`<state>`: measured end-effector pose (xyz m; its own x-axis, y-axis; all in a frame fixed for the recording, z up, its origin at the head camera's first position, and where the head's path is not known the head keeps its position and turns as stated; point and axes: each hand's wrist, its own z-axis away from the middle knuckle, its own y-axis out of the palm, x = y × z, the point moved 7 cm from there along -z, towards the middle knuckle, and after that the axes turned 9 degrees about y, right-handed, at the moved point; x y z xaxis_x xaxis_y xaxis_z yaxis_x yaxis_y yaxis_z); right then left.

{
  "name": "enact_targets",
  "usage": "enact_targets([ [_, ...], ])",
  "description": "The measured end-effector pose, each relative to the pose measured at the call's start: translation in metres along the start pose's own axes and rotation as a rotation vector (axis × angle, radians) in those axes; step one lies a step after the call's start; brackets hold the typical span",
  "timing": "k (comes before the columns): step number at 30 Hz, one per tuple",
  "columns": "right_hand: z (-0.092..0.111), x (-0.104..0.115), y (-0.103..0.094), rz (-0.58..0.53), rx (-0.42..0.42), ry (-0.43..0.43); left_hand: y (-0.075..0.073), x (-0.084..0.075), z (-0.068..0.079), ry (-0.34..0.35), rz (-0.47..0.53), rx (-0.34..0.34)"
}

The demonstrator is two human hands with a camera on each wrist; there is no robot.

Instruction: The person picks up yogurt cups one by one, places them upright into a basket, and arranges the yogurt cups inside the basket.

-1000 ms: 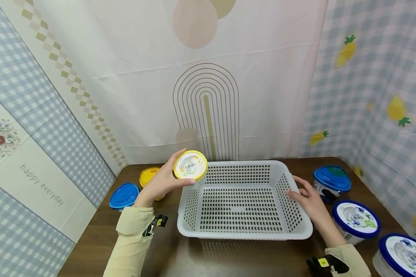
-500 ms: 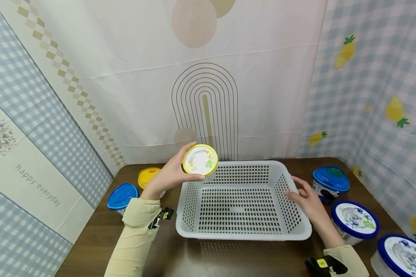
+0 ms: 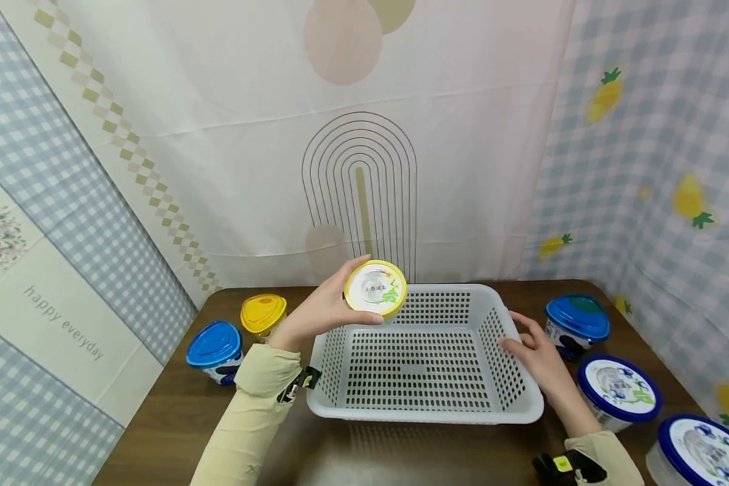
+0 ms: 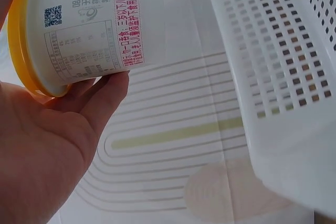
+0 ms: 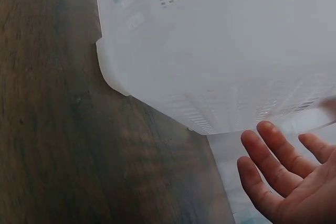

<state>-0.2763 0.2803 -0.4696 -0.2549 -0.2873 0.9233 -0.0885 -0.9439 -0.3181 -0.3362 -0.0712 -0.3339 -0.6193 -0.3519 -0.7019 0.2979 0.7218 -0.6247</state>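
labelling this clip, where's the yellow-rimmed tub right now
In the head view, the yellow-rimmed tub is in the left hand, seen against the far rim of the white basket, left of its middle.

The head view looks forward and down from above the near side of the dark brown wooden table (image 3: pixel 158 418), far enough back to take in the whole white perforated plastic basket (image 3: pixel 425 414). The left-wrist view, turned sideways, sits close by the left grip (image 4: pixel 47 140), facing a round white yellow-lidded tub (image 4: pixel 94 30); it shares the arch-printed white cloth (image 4: pixel 184 108) with the head view. The right-wrist view faces the basket's outside very closely, seemingly from low down, though haze blurs it.
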Motion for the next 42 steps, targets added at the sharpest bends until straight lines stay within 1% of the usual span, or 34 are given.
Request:
enact_targets([
  [3,0.0,-0.002,0.0,-0.003,0.003,0.014,0.007,-0.003,-0.004,0.012,0.005,0.013],
  [6,-0.001,-0.003,-0.001,0.006,0.003,0.021,0.013,-0.006,-0.009,0.026,0.015,0.011],
  [12,-0.002,-0.003,-0.001,0.023,0.005,0.036,0.023,-0.01,-0.015,0.018,0.002,0.005],
  [18,-0.003,-0.001,-0.002,0.034,-0.001,0.027,0.038,-0.011,-0.025,0.035,0.021,0.039],
  [24,-0.003,-0.003,-0.001,0.014,-0.004,0.039,0.047,-0.01,-0.031,0.029,0.015,0.039],
  [31,-0.003,-0.003,0.0,0.005,-0.008,0.047,0.058,-0.014,-0.042,0.055,0.035,0.053],
  [34,-0.003,-0.003,0.001,0.003,-0.008,0.051,0.062,-0.015,-0.046,0.055,0.045,0.055],
  [42,-0.002,-0.003,0.001,-0.005,-0.019,0.055,0.078,-0.017,-0.055,0.06,0.032,0.084],
])
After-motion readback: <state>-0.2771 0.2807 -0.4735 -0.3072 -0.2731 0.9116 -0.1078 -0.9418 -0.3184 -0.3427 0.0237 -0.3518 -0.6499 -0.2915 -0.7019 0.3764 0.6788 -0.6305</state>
